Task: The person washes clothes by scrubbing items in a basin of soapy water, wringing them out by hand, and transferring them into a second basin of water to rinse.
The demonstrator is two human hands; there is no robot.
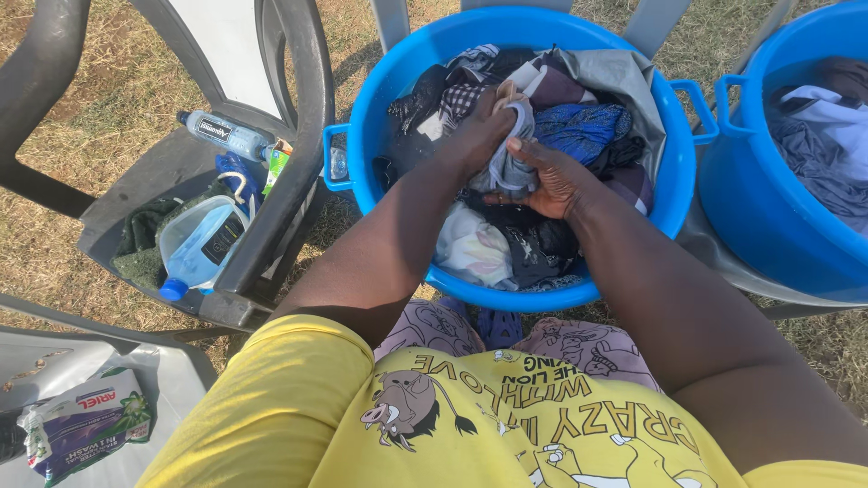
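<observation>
Obs.: left hand point(479, 136) and right hand point(551, 181) clench a grey cloth garment point(511, 167) over the heaped round blue plastic basin point(362, 136); hard wringing could spill clothes onto grass.

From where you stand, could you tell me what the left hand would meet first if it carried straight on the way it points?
The left hand points up and away over the laundry, already gripping a grey cloth. Going straight on, it would likely meet the piled clothes, then the blue tub's far wall; depth is unclear.

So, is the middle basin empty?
No: the middle basin is packed with mixed clothes, and both hands, left and right, grip a grey cloth in it.
</observation>
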